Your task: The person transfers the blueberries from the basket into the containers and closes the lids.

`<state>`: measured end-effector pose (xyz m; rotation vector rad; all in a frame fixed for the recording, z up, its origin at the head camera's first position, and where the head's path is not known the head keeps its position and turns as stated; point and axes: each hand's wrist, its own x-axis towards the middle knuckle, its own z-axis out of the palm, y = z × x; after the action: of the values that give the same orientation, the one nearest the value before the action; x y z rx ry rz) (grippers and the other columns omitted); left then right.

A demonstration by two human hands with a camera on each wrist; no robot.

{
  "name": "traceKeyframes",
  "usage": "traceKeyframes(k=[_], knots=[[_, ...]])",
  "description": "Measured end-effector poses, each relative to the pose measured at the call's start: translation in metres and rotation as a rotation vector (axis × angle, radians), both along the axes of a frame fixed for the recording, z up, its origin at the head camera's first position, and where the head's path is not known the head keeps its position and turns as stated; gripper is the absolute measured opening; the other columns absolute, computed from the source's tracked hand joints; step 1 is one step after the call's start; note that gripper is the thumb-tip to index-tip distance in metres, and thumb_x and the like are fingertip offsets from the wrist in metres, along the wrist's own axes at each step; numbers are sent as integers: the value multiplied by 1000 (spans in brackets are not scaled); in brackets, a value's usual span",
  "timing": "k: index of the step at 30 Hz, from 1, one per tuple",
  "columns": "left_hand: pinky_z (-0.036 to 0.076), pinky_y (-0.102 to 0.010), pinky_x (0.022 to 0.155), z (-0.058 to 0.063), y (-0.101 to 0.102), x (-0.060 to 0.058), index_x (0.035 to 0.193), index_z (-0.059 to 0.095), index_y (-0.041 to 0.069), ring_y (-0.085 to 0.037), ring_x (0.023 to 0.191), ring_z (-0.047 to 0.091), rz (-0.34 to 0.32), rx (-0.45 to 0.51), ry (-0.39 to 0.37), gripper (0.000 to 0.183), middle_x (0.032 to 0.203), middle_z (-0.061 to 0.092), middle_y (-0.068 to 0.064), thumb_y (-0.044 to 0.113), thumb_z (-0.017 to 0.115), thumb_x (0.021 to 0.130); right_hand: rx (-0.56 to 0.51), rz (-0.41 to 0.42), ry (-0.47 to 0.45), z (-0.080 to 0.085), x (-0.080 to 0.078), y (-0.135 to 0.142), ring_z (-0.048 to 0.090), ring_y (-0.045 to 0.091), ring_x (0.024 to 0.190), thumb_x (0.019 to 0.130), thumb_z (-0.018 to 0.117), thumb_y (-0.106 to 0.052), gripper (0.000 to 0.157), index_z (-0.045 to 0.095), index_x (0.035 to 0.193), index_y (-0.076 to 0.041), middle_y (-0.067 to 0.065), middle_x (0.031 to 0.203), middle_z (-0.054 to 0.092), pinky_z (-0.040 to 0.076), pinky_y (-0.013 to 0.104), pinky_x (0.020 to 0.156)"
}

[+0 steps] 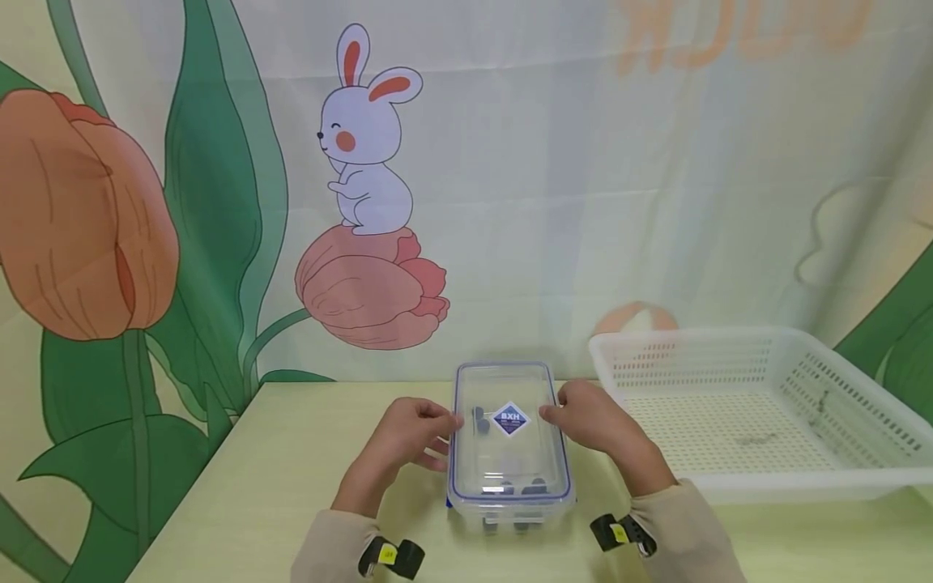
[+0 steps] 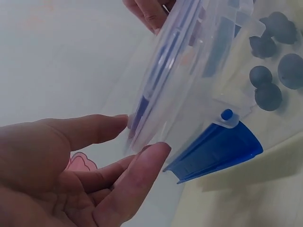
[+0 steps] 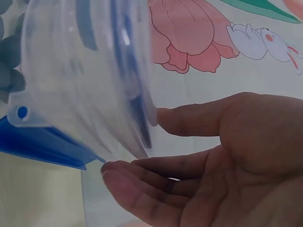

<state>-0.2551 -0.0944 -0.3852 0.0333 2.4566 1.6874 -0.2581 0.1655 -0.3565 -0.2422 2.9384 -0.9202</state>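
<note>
A clear plastic storage box (image 1: 503, 512) stands on the table, a clear lid (image 1: 510, 384) over its top. The lid has a blue sealing line and a diamond label reading BXH. Dark blue round fruits like blueberries (image 2: 268, 97) lie inside. My left hand (image 1: 414, 427) pinches the lid's left edge, thumb on top and fingers below. At the opposite edge my right hand (image 1: 594, 417) pinches the lid likewise. Blue side latches stand swung out: one latch (image 2: 220, 149) shows in the left wrist view, another latch (image 3: 45, 144) in the right wrist view.
A white perforated plastic basket (image 1: 729, 484) stands to the right of the box. Behind the pale table (image 1: 291, 486) hangs a curtain (image 1: 510, 202) printed with tulips and a rabbit. Dark bands with wrist cameras sit on both sleeves.
</note>
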Motion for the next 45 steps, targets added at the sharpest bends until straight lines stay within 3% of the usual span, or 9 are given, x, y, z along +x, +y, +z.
traceKeyframes(k=[8,15,20,24,34,40,45], knots=[[66,-36,64,-6,0,-3,116,72,-6,-25,83,74,3,-41,-40,33,98,73,-13,21,78,98,-25,-4,-36,-7,-2,-1,65,22,67,104,66,-16,25,66,91,6,9,77,63,54,34,61],[66,-37,65,-10,-6,-5,121,71,-9,-25,83,75,9,-30,-43,37,99,74,-14,18,78,98,-56,-12,-30,-15,-7,-6,62,21,67,100,71,-15,23,65,88,4,8,75,61,50,32,59],[66,-36,67,-13,-10,-8,125,70,-10,-26,85,76,37,-20,-41,39,103,74,-15,16,79,97,-110,-20,-55,-19,-9,-9,71,25,74,98,75,-14,32,68,109,15,22,99,72,61,41,70],[66,-36,69,-16,-12,-9,127,70,-8,-26,87,76,65,-19,-48,41,107,74,-16,17,79,96,-147,-29,-89,-20,-10,-10,75,31,81,98,77,-13,48,60,127,21,35,121,68,64,50,82],[66,-35,75,-28,-15,-16,131,69,-5,-29,98,74,108,15,-90,47,115,74,-15,22,82,95,-180,-35,-135,-23,-14,-8,74,30,79,99,77,-15,51,56,129,21,25,107,71,64,46,78],[66,-43,81,-30,-17,-17,130,69,-2,-35,110,68,112,7,-95,49,122,70,-16,27,84,93,-209,-42,-168,-26,-13,-6,71,39,101,101,75,-17,51,53,131,18,30,121,65,66,46,74],[66,-45,79,-31,-19,-18,137,63,-4,-34,101,75,77,33,-137,57,121,73,-18,29,83,95,-305,-57,-250,-29,-12,-5,69,44,109,104,71,-18,47,48,132,13,29,123,63,66,49,71]])
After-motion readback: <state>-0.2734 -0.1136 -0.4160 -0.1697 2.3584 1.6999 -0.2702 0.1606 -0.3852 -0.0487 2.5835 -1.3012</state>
